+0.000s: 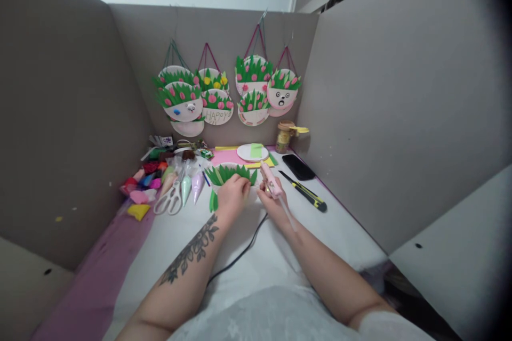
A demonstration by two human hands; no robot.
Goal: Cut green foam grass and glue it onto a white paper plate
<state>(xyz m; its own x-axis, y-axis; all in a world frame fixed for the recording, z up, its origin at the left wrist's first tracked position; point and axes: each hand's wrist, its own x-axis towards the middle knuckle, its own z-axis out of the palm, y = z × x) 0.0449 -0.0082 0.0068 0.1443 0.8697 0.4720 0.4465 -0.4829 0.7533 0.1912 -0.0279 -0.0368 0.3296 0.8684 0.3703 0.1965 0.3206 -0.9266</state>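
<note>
A white paper plate piece with green paper grass (226,172) lies on the table in front of me. My left hand (236,192) is over its right part, fingers closed, and what they pinch is too small to make out. In my right hand (272,200) is a pink glue gun (271,180), its nozzle pointing away from me and a clear glue stick sticking out of its back. The gun is just right of the plate. Green paper strips (213,201) lie at the plate's lower left.
White scissors (169,198), piping bags (197,186) and colourful packets (139,196) are on the left. A utility knife (306,192), a black phone (298,167) and a jar (284,137) stand or lie right. A black cable (240,256) runs toward me. Decorated plates (256,112) hang behind.
</note>
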